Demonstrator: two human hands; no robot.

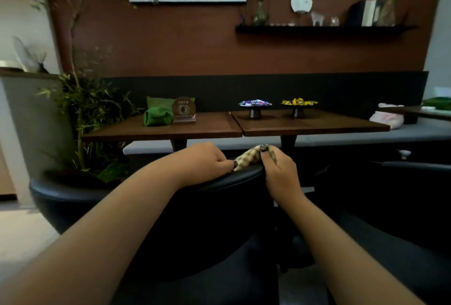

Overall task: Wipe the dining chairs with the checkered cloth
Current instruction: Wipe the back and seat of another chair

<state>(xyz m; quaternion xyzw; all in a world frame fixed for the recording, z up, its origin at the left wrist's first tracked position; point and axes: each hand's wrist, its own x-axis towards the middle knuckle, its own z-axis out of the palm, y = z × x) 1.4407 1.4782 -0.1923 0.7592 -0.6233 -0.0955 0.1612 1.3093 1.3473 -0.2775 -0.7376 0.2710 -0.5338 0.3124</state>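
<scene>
A black dining chair (210, 207) stands right in front of me, its curved top rim facing up. The checkered cloth (247, 158), cream with a dark pattern, is bunched between my two hands on that rim. My left hand (202, 160) rests on the rim and pinches the cloth's left end. My right hand (278, 165) grips the cloth's right end, fingers curled over it. A second black chair (400, 182) sits at the right, and a third (61, 197) at the left.
A dark wooden table (219, 126) stands beyond the chairs with a green pouch (157, 115), a round sign and two small stands of sweets. A grey bench runs behind it. A potted bamboo plant (80, 109) stands at the left.
</scene>
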